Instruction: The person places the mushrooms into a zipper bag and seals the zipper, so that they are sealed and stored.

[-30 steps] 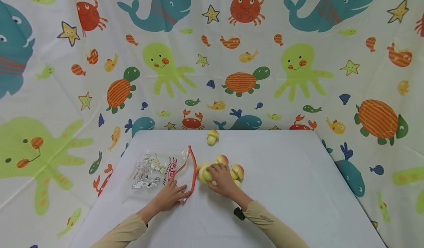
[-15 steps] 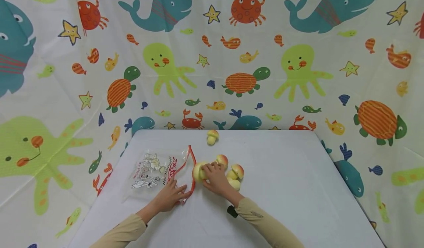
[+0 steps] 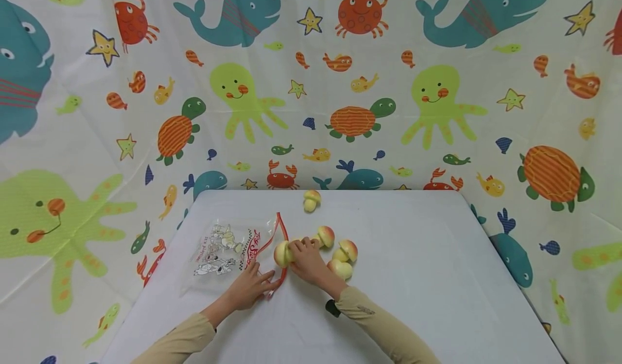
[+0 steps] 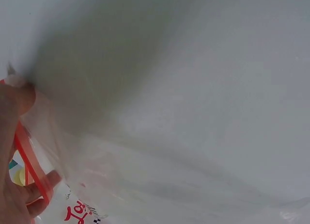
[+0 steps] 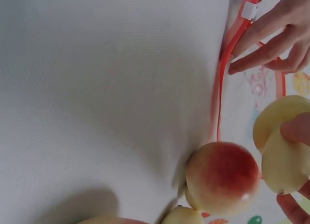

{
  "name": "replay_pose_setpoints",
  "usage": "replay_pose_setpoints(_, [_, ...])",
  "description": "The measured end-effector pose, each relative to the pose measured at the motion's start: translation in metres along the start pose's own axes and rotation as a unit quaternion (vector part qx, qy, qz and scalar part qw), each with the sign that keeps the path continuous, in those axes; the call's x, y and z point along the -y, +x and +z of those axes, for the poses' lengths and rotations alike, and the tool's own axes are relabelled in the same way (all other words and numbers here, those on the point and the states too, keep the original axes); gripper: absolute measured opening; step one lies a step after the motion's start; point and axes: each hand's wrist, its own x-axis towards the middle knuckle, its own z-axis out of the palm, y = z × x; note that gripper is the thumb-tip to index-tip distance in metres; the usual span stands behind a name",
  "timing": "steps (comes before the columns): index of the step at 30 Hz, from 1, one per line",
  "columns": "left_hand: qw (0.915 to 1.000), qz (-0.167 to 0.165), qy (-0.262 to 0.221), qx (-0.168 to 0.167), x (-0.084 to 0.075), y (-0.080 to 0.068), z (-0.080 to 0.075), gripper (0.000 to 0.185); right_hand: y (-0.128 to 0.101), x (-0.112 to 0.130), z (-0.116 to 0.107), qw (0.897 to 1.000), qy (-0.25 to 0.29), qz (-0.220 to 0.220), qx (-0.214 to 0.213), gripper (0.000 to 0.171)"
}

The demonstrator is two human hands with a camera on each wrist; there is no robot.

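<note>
A clear zip bag (image 3: 221,250) with cartoon print and a red zip strip (image 3: 282,245) lies on the white table (image 3: 413,277). My left hand (image 3: 259,280) pinches the bag's red strip at the near corner; its fingers (image 4: 19,195) and the red strip (image 4: 31,171) show in the left wrist view. My right hand (image 3: 295,250) grips a yellow-and-red fruit piece (image 3: 282,253) right at the bag's mouth. In the right wrist view that fruit piece (image 5: 283,156) sits between my fingertips (image 5: 295,129), beside a round red-blushed fruit (image 5: 223,178).
Three more fruit pieces (image 3: 346,250) lie just right of my right hand, and one fruit piece (image 3: 311,201) sits near the table's far edge. A sea-animal patterned cloth (image 3: 350,121) surrounds the table on all sides.
My right hand has slid left with the fruit piece, from the cluster to the bag's open mouth. The left hand has stayed on the red strip.
</note>
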Motion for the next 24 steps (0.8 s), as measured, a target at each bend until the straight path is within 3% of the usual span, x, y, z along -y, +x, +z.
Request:
replay_pose_setpoints(10, [0.9999,0.0,0.004,-0.014,-0.001,-0.002,0.004,0.052,0.008,0.007,0.009,0.998,-0.01,0.019,0.053,0.043])
replay_pose_setpoints(24, [0.9996,-0.001,-0.008,-0.026,-0.002,-0.003,0.005,0.049,0.018,0.015,0.017,0.997,-0.049,0.024,0.06,0.04])
